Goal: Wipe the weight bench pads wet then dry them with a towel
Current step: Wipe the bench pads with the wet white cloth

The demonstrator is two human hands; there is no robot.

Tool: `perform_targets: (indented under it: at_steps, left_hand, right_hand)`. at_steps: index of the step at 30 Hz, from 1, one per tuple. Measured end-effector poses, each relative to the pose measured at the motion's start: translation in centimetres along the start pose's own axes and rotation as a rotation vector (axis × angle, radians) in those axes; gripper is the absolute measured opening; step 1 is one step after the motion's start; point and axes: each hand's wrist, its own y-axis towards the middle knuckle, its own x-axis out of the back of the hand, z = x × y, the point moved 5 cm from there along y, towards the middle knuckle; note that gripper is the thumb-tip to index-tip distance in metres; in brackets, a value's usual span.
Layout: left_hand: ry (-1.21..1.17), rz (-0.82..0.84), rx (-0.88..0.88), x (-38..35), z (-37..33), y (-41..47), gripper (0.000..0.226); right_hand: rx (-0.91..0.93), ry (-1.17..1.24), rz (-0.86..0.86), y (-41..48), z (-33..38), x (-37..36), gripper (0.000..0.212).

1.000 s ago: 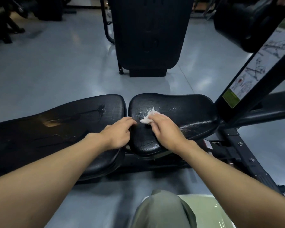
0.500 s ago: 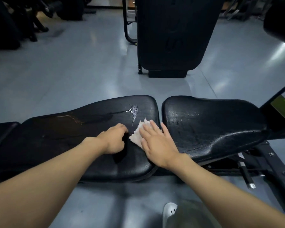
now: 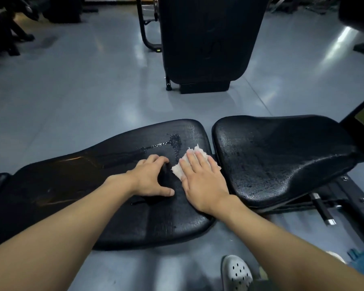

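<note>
A black weight bench lies across the view with a long back pad [image 3: 105,206] on the left and a seat pad [image 3: 282,160] on the right. A wet streak [image 3: 172,141] shines on the back pad near its right end. My right hand [image 3: 200,179] lies flat with straight fingers on a small white wipe [image 3: 181,171], pressing it to the back pad beside the gap between the pads. My left hand [image 3: 149,179] rests on the back pad just left of the wipe, fingers arched and fingertips down, holding nothing.
A tall black upright pad on a metal frame [image 3: 206,43] stands on the grey floor behind the bench. The bench's frame and adjustment pin [image 3: 322,208] show under the seat pad. A grey perforated shoe [image 3: 235,274] is at the bottom. Dark gym equipment [image 3: 6,28] sits far left.
My right hand slid the wipe from the seat pad leftward across the gap onto the back pad and flattened on it. My left hand's fingers spread on the pad.
</note>
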Motion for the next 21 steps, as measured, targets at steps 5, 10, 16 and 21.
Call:
perform_targets:
  at_steps: [5, 10, 16, 21]
  left_hand:
    - [0.016, 0.042, -0.028, -0.2, 0.1, 0.2, 0.117]
    - [0.076, -0.037, 0.002, 0.1, 0.3, 0.0, 0.116]
    - [-0.009, 0.018, 0.073, -0.5, 1.6, -0.4, 0.125]
    - [-0.051, 0.031, 0.074, -0.7, 2.1, -0.2, 0.124]
  right_hand:
    - [-0.087, -0.076, -0.060, -2.9, 0.5, -0.1, 0.058]
    - [-0.028, -0.058, -0.045, -2.8, 0.1, -0.3, 0.062]
    - [-0.060, -0.051, -0.097, -3.8, 0.4, -0.9, 0.053]
    - [-0.085, -0.059, -0.051, -1.0, -0.1, -0.9, 0.064]
